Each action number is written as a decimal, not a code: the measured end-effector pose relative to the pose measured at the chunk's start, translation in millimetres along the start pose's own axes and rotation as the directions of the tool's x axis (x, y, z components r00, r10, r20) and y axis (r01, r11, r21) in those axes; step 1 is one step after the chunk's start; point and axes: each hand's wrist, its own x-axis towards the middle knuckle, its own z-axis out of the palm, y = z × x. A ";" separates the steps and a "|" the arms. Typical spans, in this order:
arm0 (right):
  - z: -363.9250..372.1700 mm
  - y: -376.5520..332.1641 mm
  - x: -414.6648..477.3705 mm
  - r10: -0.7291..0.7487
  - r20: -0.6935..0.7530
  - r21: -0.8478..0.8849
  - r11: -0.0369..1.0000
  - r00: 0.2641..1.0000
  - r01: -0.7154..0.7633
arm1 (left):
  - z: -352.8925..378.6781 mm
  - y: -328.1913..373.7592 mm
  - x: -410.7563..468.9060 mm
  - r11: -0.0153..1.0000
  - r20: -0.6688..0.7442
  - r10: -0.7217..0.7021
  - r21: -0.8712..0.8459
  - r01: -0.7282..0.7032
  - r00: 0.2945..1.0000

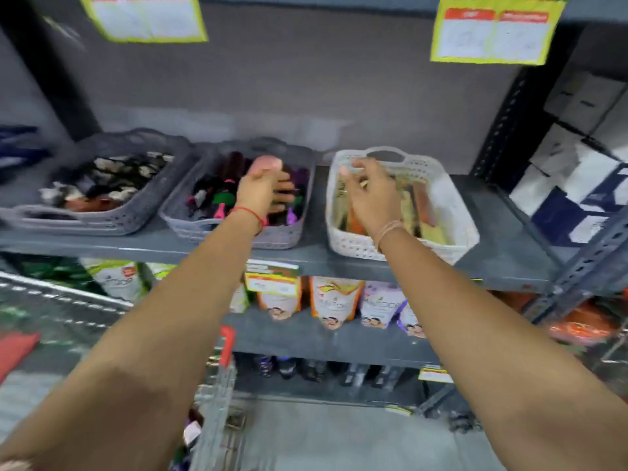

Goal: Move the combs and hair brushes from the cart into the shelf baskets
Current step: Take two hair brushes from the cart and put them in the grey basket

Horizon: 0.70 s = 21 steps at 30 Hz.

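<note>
Three baskets are set in a row on a grey shelf (492, 263): a dark basket (112, 219) at 9 o'clock, a grey basket (190, 226) at the centre, and a white basket (452, 212) at 3 o'clock. The grey basket is filled with dark, pink, green and purple brushes (217, 198); the white one holds flat packs, likely combs (424, 202), though blur hides detail.

The left hand (263, 190) is held over the grey basket, fingers spread down among the brushes, with a pink rounded thing (265, 163) touching its upper edge. Whether it is gripped cannot be told. The right hand (370, 192) is held over the white basket, fingers loosely curled with thumb and forefinger close together; whether anything is pinched cannot be told.

The cart (217, 379), with its red handle end, is seen at 7 o'clock, between the forearms and the lower shelves. Pouches (334, 300) are lined up on the shelf below, at 6 o'clock. Yellow-edged tags (494, 32) are hung at 12 and 1 o'clock, and white boxes (584, 96) are stacked at 3 o'clock beyond the rack post.
</note>
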 end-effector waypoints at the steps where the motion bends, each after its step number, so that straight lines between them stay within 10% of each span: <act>1: 20.6 -26.1 -13.6 -0.002 0.055 0.126 0.992 0.998 -0.005 | -33.9 -2.9 -8.3 1.000 -0.051 -0.012 -0.024 0.011 0.999; 7: 155.2 -109.3 -96.7 0.011 0.474 0.360 0.910 0.880 -0.206 | -203.3 -55.9 -74.3 0.984 -0.285 -0.166 0.014 0.177 0.944; 21: 370.8 -37.4 -193.5 0.316 0.917 -0.239 0.925 0.245 -0.297 | -357.4 -265.1 -130.1 0.709 -0.488 -0.695 -0.342 0.617 0.528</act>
